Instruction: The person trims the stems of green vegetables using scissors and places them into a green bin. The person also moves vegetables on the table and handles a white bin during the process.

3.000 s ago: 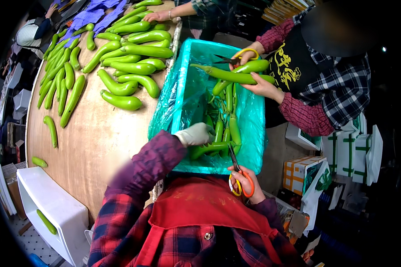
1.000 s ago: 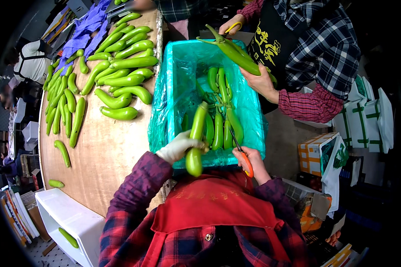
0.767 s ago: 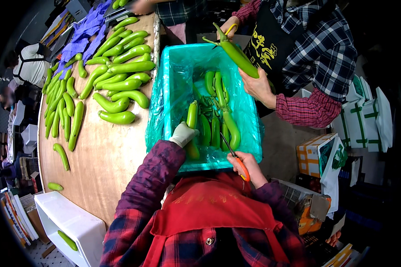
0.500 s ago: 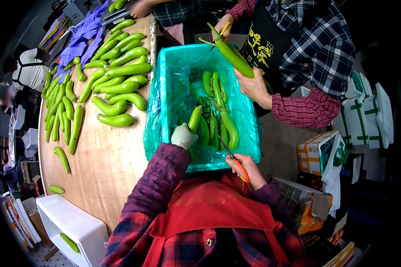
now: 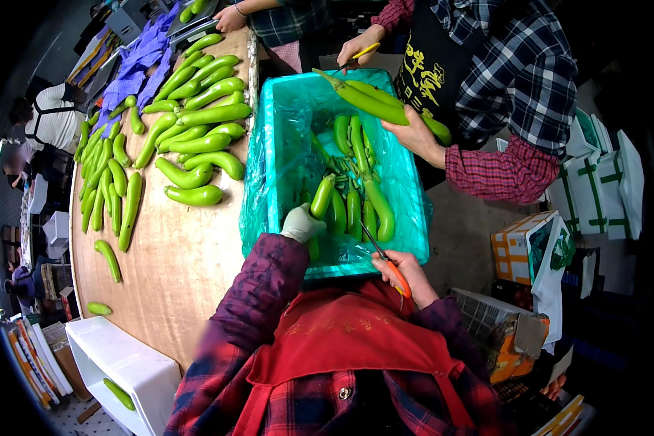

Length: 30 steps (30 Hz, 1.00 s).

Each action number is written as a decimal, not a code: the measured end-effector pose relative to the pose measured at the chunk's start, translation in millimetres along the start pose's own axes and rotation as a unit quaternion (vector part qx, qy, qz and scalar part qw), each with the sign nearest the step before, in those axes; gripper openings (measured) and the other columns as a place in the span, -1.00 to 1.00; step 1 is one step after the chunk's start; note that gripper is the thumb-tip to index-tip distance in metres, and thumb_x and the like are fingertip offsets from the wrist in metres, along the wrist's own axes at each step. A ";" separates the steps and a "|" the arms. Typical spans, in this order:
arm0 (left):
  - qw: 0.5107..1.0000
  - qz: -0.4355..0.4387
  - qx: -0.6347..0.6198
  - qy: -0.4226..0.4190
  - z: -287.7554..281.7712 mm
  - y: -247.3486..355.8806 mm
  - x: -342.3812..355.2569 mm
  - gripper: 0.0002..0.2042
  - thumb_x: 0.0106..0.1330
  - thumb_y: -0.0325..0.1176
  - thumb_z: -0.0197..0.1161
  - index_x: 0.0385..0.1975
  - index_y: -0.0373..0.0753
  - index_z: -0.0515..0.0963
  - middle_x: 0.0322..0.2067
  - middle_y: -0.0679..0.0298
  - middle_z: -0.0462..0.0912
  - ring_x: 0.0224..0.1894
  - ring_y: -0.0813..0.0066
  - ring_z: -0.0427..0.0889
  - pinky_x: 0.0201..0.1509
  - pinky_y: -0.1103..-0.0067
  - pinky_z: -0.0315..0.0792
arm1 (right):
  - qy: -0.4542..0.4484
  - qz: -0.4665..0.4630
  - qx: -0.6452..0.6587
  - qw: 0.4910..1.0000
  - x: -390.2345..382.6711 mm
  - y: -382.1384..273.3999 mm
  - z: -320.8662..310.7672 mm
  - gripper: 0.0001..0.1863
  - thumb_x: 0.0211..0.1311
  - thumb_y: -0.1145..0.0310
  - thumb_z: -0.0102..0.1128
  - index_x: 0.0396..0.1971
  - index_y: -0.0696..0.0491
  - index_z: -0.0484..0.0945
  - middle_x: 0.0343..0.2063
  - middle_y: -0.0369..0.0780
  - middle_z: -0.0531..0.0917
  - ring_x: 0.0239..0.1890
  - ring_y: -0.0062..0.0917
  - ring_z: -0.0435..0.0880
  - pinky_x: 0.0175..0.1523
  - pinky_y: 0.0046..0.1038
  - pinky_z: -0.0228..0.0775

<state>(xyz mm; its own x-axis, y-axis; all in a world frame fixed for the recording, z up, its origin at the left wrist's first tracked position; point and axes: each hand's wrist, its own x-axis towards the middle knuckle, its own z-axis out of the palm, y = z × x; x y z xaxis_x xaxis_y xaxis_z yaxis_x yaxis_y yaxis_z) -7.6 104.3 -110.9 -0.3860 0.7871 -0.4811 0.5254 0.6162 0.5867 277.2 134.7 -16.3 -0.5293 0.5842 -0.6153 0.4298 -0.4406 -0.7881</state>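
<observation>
In my gloved left hand (image 5: pixel 302 223) is a pale green eggplant (image 5: pixel 323 198), its stem end pointing up and away from me. It hangs over the near left part of a bin lined with teal plastic (image 5: pixel 282 131). My bare right hand (image 5: pixel 414 279) grips scissors (image 5: pixel 395 275) with orange handles at the bin's near edge. Their blades point up and left, apart from the held eggplant. Inside the bin lie several whole eggplants (image 5: pixel 379 209) and a heap of small green cut pieces (image 5: pixel 344 171).
A co-worker across the bin holds eggplants (image 5: pixel 374 103) and yellow-handled scissors (image 5: pixel 365 51). On the wooden table (image 5: pixel 174 276) at left lie many eggplants (image 5: pixel 211 116) and purple cloth-like material (image 5: pixel 139 62). A white foam box (image 5: pixel 134 356) stands near left; taped boxes (image 5: pixel 514 251) stand at right.
The co-worker has lowered the stem ends of their eggplants to a flatter tilt and turned their scissors toward them. My hands keep almost the same pose. The whole view has shifted slightly.
</observation>
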 end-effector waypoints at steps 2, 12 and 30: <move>0.996 -0.056 -0.008 -0.075 4.6 -4.2 3.5 -0.37 -0.15 -0.05 0.41 -0.11 -0.39 0.57 -0.29 -0.02 0.67 -0.23 0.15 0.67 -0.09 0.44 0.51 | -0.007 -0.005 -0.005 1.000 -0.8 0.1 0.3 -0.69 0.24 0.16 0.26 -0.18 0.09 0.60 -0.67 -0.42 0.46 -0.71 -0.84 0.35 -0.61 -0.73 0.14; 0.998 -0.028 -0.012 -0.046 18.4 12.0 -4.6 -0.39 -0.13 -0.11 0.38 -0.08 -0.41 0.56 -0.32 -0.03 0.67 -0.23 0.18 0.67 -0.11 0.45 0.51 | -0.004 -0.011 -0.017 1.000 -2.2 1.0 -0.1 -0.68 0.24 0.16 0.25 -0.16 0.09 0.60 -0.67 -0.42 0.45 -0.70 -0.85 0.35 -0.61 -0.73 0.13; 0.624 0.180 -0.761 -0.001 -125.6 -3.2 -97.1 -0.57 0.06 -0.04 0.24 -0.19 -0.23 0.49 0.00 -0.25 0.44 0.02 -0.13 0.51 0.21 0.11 0.35 | -0.037 -0.025 -0.015 0.999 -7.2 -17.7 2.1 -0.66 0.22 0.25 0.27 -0.09 0.14 0.57 -0.65 -0.42 0.47 -0.67 -0.85 0.35 -0.60 -0.72 0.10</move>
<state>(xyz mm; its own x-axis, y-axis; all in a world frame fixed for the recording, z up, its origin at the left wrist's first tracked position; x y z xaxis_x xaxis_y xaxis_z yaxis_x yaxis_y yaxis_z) -67.1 29.3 15.8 -0.4490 0.8825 -0.1403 -0.7506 -0.2873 0.5950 271.8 136.8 2.1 -0.6019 0.5527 -0.5764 0.4231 -0.3914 -0.8172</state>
